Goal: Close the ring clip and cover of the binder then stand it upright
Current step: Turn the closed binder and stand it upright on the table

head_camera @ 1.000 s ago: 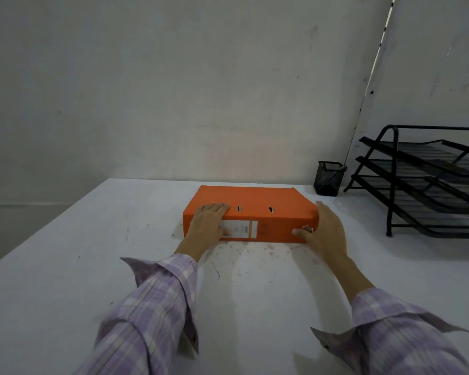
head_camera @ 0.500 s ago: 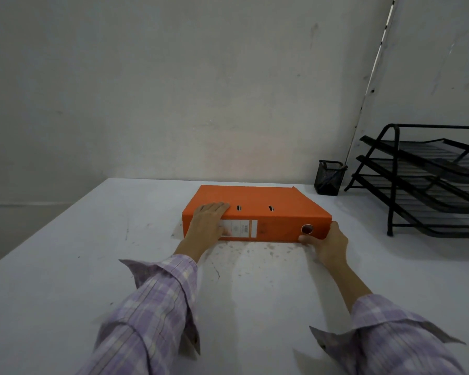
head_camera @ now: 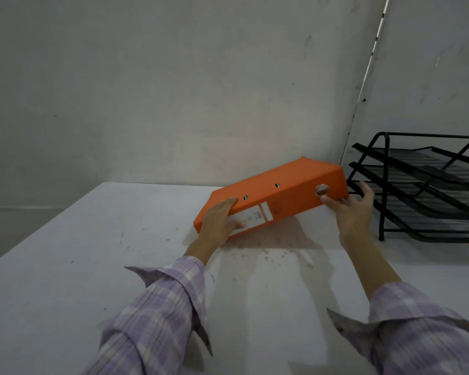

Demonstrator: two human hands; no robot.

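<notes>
The orange binder (head_camera: 282, 193) has its cover closed and is tilted, its right end raised off the white table (head_camera: 92, 266) and its left end still down. Its spine faces me, with a white label and a metal finger hole near the right end. My left hand (head_camera: 220, 226) grips the low left end, fingers over the top edge and the label. My right hand (head_camera: 352, 209) holds the raised right end from beneath, thumb just under the finger hole.
A black wire tray rack (head_camera: 423, 190) with three tiers stands at the right, close to the binder's raised end. The grey wall runs right behind the table. The black mesh pen cup seen earlier is hidden behind the binder.
The binder lay flat; now its right end has been lifted by my right hand, pivoting on the left end that my left hand holds down.
</notes>
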